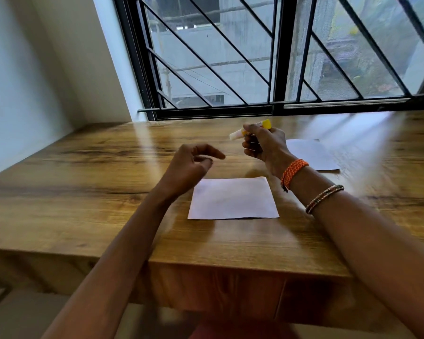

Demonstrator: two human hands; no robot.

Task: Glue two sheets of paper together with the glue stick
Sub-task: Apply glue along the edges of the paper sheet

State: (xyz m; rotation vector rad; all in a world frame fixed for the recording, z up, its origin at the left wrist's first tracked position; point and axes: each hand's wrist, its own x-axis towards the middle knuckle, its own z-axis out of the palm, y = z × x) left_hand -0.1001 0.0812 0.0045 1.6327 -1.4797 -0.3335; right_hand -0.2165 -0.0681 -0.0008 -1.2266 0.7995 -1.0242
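Glue stick (251, 129): one, white body with a yellow end, held above the counter, its pale tip pointing left, yellow end far right.
Right hand (264, 145): grip clenched around the glue stick, raised over the far middle of the counter.
Left hand (190, 165): grip released, fingers loosely curled, holding nothing, hovering just left of the glue stick's tip.
Sheets of paper: two, both white and flat. Near sheet (233, 199) lies centre, below both hands; far sheet (311, 154) lies right, partly hidden behind the right wrist, apart from the first.
Bracelets: two on the right forearm, an orange braided band (293, 173) and a beaded bangle (324, 198).
Counter (83, 182): one, wood grain, running to a barred window (255, 57).
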